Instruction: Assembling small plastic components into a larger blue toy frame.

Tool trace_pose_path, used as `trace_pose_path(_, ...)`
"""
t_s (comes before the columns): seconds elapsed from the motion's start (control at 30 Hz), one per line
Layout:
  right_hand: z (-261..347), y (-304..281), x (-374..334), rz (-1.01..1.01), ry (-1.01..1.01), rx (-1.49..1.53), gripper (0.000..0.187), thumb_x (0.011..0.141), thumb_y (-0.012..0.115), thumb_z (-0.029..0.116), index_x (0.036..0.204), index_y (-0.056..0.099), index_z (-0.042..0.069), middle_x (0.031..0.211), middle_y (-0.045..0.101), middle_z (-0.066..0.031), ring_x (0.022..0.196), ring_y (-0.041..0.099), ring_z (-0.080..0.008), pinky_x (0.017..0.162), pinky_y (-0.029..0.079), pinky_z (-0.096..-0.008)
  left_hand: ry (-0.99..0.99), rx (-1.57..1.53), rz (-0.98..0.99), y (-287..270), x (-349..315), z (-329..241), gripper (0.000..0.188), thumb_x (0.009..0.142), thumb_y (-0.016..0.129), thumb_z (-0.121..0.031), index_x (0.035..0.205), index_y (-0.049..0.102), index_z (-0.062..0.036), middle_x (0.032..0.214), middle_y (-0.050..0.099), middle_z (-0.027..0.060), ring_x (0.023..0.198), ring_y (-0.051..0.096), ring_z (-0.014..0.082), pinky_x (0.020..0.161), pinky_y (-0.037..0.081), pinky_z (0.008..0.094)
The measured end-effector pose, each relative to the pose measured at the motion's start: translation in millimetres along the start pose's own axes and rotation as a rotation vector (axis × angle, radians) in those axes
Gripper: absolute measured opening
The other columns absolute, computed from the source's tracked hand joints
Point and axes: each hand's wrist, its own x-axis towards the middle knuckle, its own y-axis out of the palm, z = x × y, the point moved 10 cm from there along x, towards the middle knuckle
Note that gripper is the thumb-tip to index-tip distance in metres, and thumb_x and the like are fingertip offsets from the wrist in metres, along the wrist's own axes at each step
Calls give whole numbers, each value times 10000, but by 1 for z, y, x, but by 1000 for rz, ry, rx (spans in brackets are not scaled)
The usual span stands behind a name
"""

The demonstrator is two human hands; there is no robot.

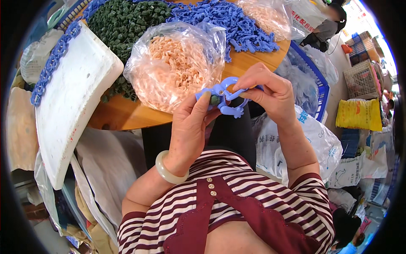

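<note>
Head: a clear bag [138, 53] holds peach pieces [175, 63]; left grip [191, 122] and right grip [272, 91] pinch a blue toy [220, 89].

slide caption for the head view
Left hand and right hand hold a blue plastic piece beside a wooden table bearing a clear bag of peach-coloured parts.
</note>
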Motion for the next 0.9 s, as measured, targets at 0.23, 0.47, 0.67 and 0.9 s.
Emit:
trace_pose_path(0.23, -14, -4, -6, -86, 103, 29, 182, 725, 705, 9, 901, 676, 41, 853, 643, -37, 813, 565, -143, 700, 453, -247, 28, 3, 18, -2, 1, 1, 241, 962, 464, -195, 1058, 576, -4, 995, 643, 99, 971, 629, 213, 833, 508, 307)
trace_pose_path(0.47, -13, -2, -8, -85, 125, 25, 195, 712, 727, 26, 900, 678, 41, 854, 615, -40, 813, 561, -137, 707, 444, -237, 46, 24, -3, -3, -1, 1, 204, 955, 483, -183, 1050, 584, -34, 985, 644, 63, 901, 632, 146, 808, 509, 272)
trace_pose_path(0.67, -13, -2, -8, -94, 142, -17, 194, 713, 732, 42, 899, 678, 39, 869, 625, -46, 839, 560, -147, 745, 440, -253, 66, 51, -14, -2, -2, -1, 250, 953, 496, -206, 1026, 585, 17, 957, 608, 49, 879, 581, 97, 838, 487, 274)
trace_pose_path(0.9, -14, -1, -9, -96, 193, 28, 195, 714, 711, -2, 894, 636, 6, 887, 619, -57, 917, 560, -197, 1010, 324, -447, 123, 70, -21, -1, -3, -4, 249, 949, 508, -193, 1042, 582, 25, 971, 608, 50, 893, 575, 97, 847, 477, 269)
